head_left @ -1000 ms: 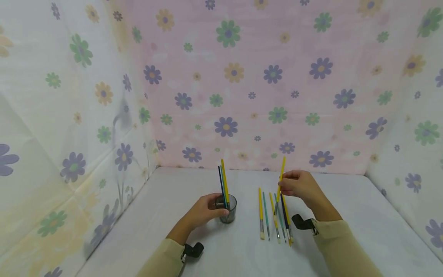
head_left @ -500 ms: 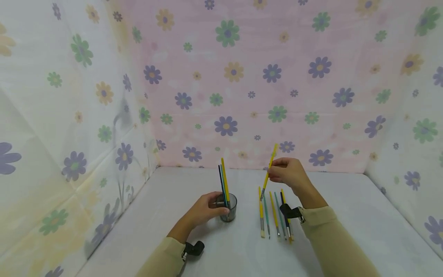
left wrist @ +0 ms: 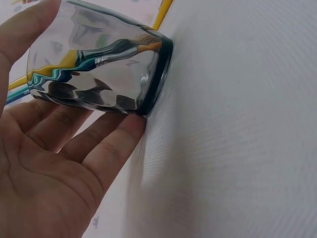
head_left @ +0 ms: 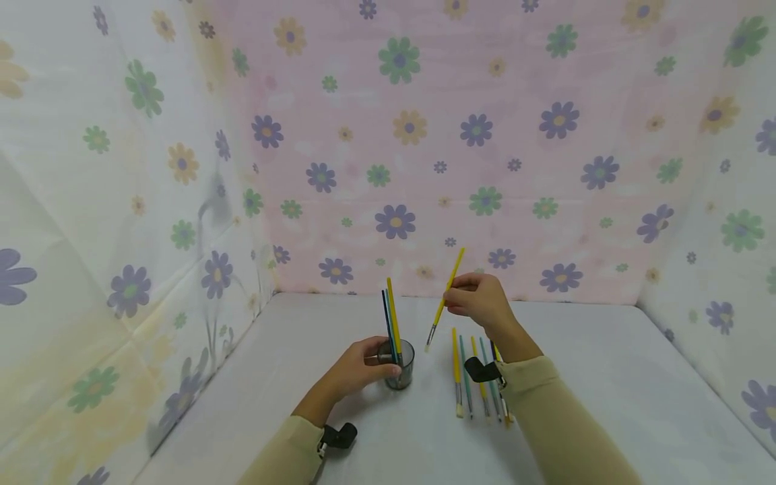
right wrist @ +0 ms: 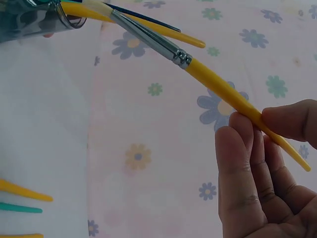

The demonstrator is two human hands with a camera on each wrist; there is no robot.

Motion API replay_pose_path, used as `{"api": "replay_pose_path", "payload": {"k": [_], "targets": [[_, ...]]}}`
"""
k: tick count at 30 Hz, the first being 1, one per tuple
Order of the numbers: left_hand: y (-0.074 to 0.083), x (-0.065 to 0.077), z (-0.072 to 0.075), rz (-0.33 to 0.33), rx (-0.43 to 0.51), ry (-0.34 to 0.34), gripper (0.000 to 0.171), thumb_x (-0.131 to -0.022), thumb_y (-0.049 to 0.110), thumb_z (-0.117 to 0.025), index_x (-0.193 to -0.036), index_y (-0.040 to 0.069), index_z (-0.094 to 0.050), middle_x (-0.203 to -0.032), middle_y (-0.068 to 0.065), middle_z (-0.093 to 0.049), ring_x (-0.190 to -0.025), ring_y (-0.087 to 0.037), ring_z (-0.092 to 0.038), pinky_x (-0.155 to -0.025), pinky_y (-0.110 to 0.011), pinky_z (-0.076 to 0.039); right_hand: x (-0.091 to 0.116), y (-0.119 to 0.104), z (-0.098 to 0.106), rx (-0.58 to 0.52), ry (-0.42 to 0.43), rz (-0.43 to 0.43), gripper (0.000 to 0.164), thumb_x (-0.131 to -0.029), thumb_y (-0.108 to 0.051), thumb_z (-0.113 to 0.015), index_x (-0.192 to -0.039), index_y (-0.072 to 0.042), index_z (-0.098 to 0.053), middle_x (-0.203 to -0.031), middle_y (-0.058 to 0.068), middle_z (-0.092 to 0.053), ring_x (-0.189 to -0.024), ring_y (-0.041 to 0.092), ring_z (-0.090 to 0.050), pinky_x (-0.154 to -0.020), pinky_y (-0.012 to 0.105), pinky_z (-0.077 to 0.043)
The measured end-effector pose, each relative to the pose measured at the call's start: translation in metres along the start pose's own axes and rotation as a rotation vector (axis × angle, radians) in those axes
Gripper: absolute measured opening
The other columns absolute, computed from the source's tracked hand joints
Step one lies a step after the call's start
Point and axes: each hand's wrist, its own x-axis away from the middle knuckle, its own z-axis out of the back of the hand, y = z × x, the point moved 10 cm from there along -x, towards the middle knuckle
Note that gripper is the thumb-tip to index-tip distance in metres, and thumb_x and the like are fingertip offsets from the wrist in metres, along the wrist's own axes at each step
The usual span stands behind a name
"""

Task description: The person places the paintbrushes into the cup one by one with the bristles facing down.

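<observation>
A floral-printed backdrop (head_left: 339,87), pink behind and paler at the sides, hangs in thin, lightly creased sheets round a matte white tabletop (head_left: 576,370). Beige sleeves (head_left: 552,411) reach in over it. The left hand (head_left: 358,367) holds a clear tumbler (head_left: 406,375), thumb on one side and fingers on the other. The right hand (head_left: 481,300) pinches a yellow-handled paintbrush (right wrist: 218,88) between thumb and fingertips, raised between the tumbler and the loose paintbrushes (head_left: 457,360), with its head slanting down towards the tumbler.

The tumbler looks rigid, smooth and slippery, with a rippled wall and thick base; if glass, it is probably the heaviest piece and breakable, best held low round the wall. At least three standing paintbrushes (head_left: 393,316) lean inside, handles up. The loose ones lie side by side, partly hidden by the right arm.

The raised brush should be light and stiff, its glossy, tapering handle a little slick. The grip sits towards the tail; mid-handle would balance better. Its shiny metal ferrule (right wrist: 148,37) flattens towards pale bristles (right wrist: 100,8), likely soft and better left untouched.
</observation>
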Motion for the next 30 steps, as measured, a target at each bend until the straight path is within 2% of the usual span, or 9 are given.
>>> {"api": "replay_pose_path", "payload": {"k": [6,12,18,25,30], "targets": [[-0.001,0.0,0.0,0.017,0.004,0.002,0.073,-0.085,0.048,-0.084,-0.146,0.019,-0.056,-0.135,0.0,-0.067,-0.133,-0.027,-0.061,-0.113,-0.053,-0.048,0.0,-0.005,-0.018,0.012,0.005,0.033,0.03,-0.093,-0.009,-0.073,-0.119,0.004,-0.065,-0.109,0.018,-0.071,-0.095,0.03,-0.075,-0.084,0.037,-0.064],[-0.001,-0.001,-0.001,0.022,0.009,-0.002,0.072,-0.085,0.048,-0.083,-0.145,0.02,-0.056,-0.134,0.001,-0.067,-0.132,-0.028,-0.061,-0.112,-0.052,-0.049,-0.006,0.0,-0.028,0.036,0.023,0.039,0.027,-0.092,-0.009,-0.073,-0.116,0.002,-0.066,-0.109,0.017,-0.071,-0.092,0.026,-0.075,-0.084,0.037,-0.064],[-0.001,-0.001,-0.001,0.02,0.021,-0.005,0.07,-0.086,0.046,-0.084,-0.145,0.019,-0.056,-0.134,-0.001,-0.067,-0.131,-0.028,-0.062,-0.111,-0.051,-0.05,-0.008,0.003,-0.038,0.081,0.036,0.035,0.024,-0.091,-0.009,-0.074,-0.112,0.0,-0.069,-0.105,0.014,-0.072,-0.095,0.032,-0.074,-0.078,0.033,-0.065],[-0.001,-0.001,-0.001,0.016,0.01,-0.003,0.068,-0.086,0.047,-0.083,-0.143,0.02,-0.057,-0.133,0.0,-0.068,-0.13,-0.029,-0.062,-0.112,-0.054,-0.049,-0.01,0.009,-0.051,0.142,0.031,0.027,0.02,-0.089,-0.008,-0.076,-0.108,-0.003,-0.07,-0.101,0.012,-0.074,-0.08,0.02,-0.073,-0.074,0.032,-0.065],[-0.001,-0.001,-0.001,0.006,0.013,-0.007,0.066,-0.087,0.045,-0.083,-0.143,0.02,-0.058,-0.133,0.0,-0.069,-0.13,-0.029,-0.063,-0.112,-0.054,-0.049,-0.012,0.017,-0.059,0.147,0.011,0.018,0.018,-0.089,-0.007,-0.076,-0.106,-0.003,-0.071,-0.098,0.011,-0.075,-0.078,0.019,-0.073,-0.074,0.033,-0.065]]}}
